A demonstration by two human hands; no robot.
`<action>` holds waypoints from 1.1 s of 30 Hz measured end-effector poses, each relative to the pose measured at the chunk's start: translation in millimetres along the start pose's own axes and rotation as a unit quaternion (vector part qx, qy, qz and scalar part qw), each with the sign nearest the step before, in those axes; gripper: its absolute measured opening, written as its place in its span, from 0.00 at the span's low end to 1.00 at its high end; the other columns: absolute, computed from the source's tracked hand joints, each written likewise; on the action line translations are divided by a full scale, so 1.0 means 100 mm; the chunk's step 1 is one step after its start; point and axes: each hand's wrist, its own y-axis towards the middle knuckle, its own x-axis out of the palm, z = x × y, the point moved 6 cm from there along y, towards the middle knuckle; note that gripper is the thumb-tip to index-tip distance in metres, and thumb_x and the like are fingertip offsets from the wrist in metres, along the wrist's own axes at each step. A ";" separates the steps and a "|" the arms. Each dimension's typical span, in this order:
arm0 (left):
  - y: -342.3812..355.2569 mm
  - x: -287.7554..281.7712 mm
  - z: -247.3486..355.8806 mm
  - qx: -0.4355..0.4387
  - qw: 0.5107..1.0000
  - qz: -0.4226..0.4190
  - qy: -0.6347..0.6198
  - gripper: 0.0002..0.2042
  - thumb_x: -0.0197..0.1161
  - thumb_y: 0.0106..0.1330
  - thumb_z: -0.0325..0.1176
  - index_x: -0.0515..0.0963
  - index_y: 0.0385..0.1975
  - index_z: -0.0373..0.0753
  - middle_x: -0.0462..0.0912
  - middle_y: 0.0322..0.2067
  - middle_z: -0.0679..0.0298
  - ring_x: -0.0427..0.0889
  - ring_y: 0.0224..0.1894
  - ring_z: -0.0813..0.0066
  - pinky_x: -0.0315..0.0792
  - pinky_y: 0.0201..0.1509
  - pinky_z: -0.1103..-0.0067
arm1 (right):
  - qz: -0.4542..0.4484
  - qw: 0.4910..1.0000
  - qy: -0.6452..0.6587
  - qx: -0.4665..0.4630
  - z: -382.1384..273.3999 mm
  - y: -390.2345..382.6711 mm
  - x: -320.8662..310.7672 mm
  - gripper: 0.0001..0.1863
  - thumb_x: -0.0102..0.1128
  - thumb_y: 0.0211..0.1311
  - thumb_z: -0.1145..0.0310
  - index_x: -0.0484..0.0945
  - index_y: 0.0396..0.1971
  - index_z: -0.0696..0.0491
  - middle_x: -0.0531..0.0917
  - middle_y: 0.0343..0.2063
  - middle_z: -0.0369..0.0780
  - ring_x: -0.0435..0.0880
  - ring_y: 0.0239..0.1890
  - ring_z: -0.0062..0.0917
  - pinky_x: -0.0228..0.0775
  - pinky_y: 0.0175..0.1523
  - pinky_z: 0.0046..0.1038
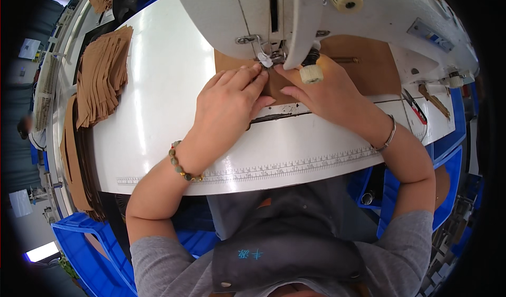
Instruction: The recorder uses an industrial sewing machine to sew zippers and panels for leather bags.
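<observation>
A flat brown piece of fabric or leather [369,60] lies under the presser foot [275,59] of a white sewing machine [369,18]. My left hand [226,97] rests on the piece left of the foot, fingers stretched out with their tips close beside it and the thumb apart. My right hand [329,89] lies on the piece to the right of the foot, its thumb and index finger apart and pointing at the foot. The machine's knob [311,74] covers part of this hand. A narrow slot with a dark edge shows in the piece to the right.
Stacked brown pieces [105,76] lie at the table's left, with longer brown strips [76,160] nearer me. A printed ruler [274,169] runs along the front edge. Red-and-black snips [415,107] lie at right. Blue bins [92,255] stand below the table on both sides.
</observation>
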 end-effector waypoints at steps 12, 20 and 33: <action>0.00 0.00 0.01 0.011 1.000 0.010 0.014 0.18 0.74 0.60 0.40 0.88 0.47 0.39 0.87 0.50 0.63 0.86 0.49 0.62 0.80 0.53 0.72 | -0.012 1.000 0.002 -0.004 0.01 0.01 -0.01 0.14 0.73 0.55 0.59 0.85 0.30 0.55 0.82 0.34 0.38 0.81 0.45 0.31 0.77 0.49 0.31; 0.01 0.00 0.01 0.016 1.000 0.015 0.022 0.18 0.74 0.60 0.41 0.88 0.47 0.39 0.88 0.50 0.64 0.86 0.48 0.63 0.80 0.52 0.72 | -0.007 1.000 0.003 -0.005 0.01 0.01 -0.01 0.14 0.73 0.56 0.59 0.84 0.28 0.56 0.81 0.33 0.39 0.81 0.45 0.32 0.77 0.49 0.31; 0.01 0.02 -0.01 0.009 1.000 0.000 0.020 0.17 0.72 0.62 0.42 0.88 0.47 0.39 0.88 0.50 0.62 0.85 0.51 0.64 0.78 0.57 0.72 | -0.012 1.000 0.016 0.000 0.04 0.00 -0.01 0.15 0.73 0.57 0.58 0.84 0.28 0.56 0.81 0.33 0.39 0.81 0.45 0.33 0.76 0.49 0.32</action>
